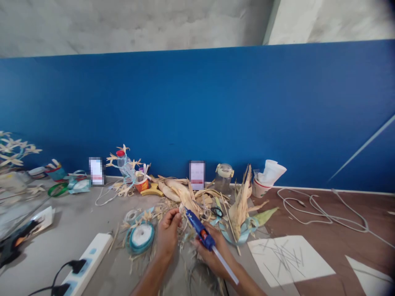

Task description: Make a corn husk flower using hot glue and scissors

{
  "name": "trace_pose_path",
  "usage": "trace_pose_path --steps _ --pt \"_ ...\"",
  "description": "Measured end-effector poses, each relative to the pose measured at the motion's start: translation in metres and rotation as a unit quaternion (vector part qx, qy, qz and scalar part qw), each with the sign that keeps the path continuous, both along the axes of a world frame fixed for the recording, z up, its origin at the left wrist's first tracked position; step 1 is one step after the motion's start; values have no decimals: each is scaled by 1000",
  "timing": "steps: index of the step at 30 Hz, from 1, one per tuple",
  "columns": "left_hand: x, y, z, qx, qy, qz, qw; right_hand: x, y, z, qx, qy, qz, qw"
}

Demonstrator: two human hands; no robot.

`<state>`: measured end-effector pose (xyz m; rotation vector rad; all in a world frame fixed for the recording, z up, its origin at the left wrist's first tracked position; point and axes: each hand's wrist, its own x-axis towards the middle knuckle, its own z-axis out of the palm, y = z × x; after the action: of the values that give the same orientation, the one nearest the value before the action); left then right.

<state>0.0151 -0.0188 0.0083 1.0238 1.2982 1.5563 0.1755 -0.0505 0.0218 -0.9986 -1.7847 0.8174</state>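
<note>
Table: a grey top (103, 220) across the lower left and middle of the frame, brown (354, 211) at lower right; scraps litter the centre.
Room: a blue panel (197, 102) spans the middle of the frame, with a bare grey wall (123, 26) above it.
Glue gun: just below and right of the frame's centre; its blue body (199, 228) slants, nozzle toward upper left.
Long axis: a diagonal from upper left to lower right, carried on by the glue stick (226, 265) out of the back end.
Right hand: (220, 242) wrapped around the gun's handle, partly hidden by it.
Left hand: (169, 228) thumb and forefinger pinching a pale piece (181, 209) beside the nozzle; too small to name.
Beyond the nozzle: husks (177, 191), centre of the frame.
Lower left: spool (141, 236) and power strip (89, 263).
Lower right: paper (288, 259) with thin dark sticks on it.
</note>
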Motion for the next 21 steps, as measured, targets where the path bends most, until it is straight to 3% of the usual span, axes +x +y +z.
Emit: trace_pose_path --steps 21 --pt "1 -2 4 9 -5 3 1000 0 -2 6 -25 -10 -3 1000"
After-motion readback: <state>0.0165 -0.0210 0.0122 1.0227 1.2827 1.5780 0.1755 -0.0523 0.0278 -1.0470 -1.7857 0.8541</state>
